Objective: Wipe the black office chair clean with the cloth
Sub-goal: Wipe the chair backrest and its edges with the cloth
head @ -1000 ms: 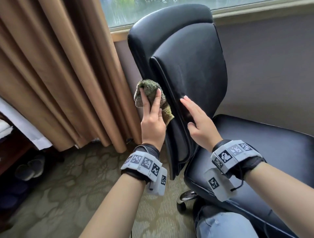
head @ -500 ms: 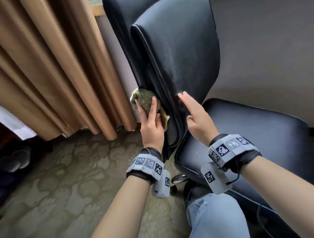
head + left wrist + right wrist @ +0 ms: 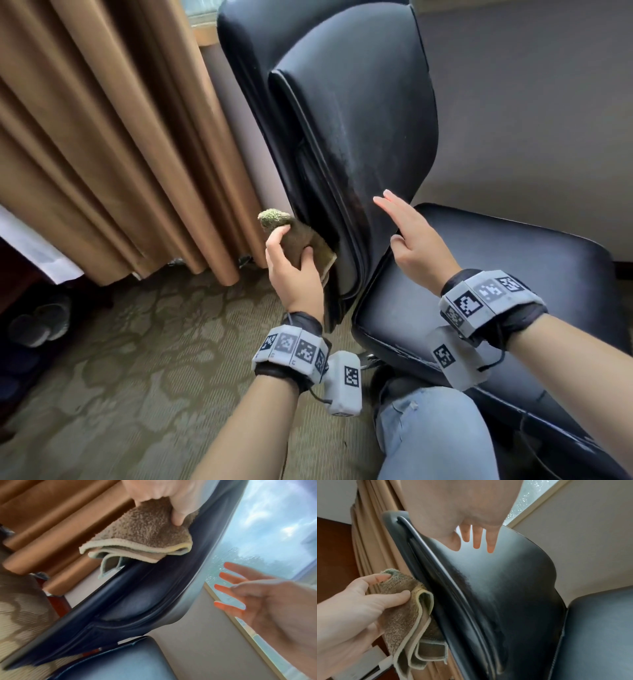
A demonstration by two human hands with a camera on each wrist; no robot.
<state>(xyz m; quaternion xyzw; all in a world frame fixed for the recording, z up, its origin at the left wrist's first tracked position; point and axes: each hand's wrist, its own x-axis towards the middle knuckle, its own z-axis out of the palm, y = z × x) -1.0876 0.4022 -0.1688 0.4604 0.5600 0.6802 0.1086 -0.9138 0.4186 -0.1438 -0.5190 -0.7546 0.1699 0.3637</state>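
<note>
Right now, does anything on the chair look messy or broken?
Nothing looks broken. The chair backrest has a pale, dusty-looking haze across its front, mostly in the middle, so it looks not fully wiped. The left hand holds the folded cloth against the backrest's side edge, and the right hand is open by the front.

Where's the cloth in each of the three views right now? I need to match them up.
Head: cloth left of centre, held in the left hand against the backrest edge.
Left wrist: upper centre, under the fingers.
Right wrist: lower left, hanging folded.
Shared landmark: the backrest's piped side edge, beside the cloth in all three.
</note>
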